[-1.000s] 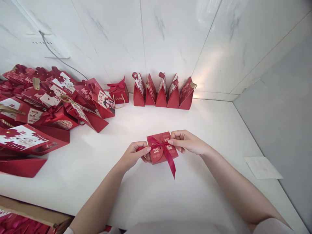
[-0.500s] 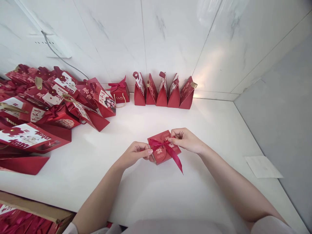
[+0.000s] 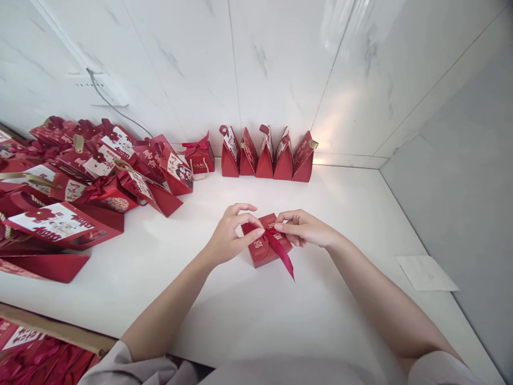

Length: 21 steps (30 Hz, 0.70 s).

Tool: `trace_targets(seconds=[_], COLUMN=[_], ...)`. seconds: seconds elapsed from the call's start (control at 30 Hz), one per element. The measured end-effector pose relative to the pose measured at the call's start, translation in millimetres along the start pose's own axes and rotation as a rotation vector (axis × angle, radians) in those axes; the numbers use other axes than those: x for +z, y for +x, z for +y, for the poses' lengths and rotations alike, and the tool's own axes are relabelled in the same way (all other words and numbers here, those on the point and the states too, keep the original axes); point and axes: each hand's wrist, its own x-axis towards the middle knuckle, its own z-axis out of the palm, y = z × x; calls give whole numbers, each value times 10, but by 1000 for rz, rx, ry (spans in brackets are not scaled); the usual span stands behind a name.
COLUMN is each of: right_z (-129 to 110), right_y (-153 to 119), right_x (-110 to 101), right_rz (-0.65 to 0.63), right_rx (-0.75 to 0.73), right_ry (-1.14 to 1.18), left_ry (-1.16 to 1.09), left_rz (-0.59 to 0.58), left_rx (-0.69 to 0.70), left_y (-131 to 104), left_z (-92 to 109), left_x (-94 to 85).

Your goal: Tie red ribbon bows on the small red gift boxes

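Note:
A flat red gift box (image 3: pixel 263 259) with pale lettering lies on the white table in front of me. A dark pink ribbon (image 3: pixel 284 255) is tied at the middle of its top, one tail hanging over the near edge. My left hand (image 3: pixel 234 233) pinches the ribbon near the knot with thumb and forefinger, the other fingers raised. From the right, my right hand (image 3: pixel 302 228) pinches the ribbon on the other side of the knot. The fingertips hide part of the bow.
Several upright red gift boxes (image 3: pixel 264 160) stand in a row by the marbled wall, beside a small ribboned box (image 3: pixel 199 159). Red boxes (image 3: pixel 104 224) crowd the left. A carton (image 3: pixel 60 326) of ribboned items sits lower left; a white paper (image 3: pixel 427 272) lies right.
My left hand has moved from the box's left edge up to the knot, its upper fingers lifting. My right hand stays near the knot. The view has shifted slightly.

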Motion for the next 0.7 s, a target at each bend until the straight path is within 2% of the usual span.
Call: trace_targets(seconds=[0.1, 0.27, 0.4, 0.57, 0.7], right_z=[5, 76, 129, 125, 117], right_y=[-6, 59, 107, 79, 88], right_x=[-7, 24, 61, 61, 96], right_rz=[-7, 14, 91, 138, 281], right_rx=[20, -123, -203, -229, -333], right_ry=[17, 79, 55, -66, -239], left_ry=[-23, -90, -121, -244, -302], left_rz=[-42, -96, -149, -206, -246], left_rx=[-13, -55, -22, -64, -55], left_y=[66, 113, 128, 96, 60], left_z=[-29, -168, -205, -262, -309], left_x=[123, 197, 184, 126, 20])
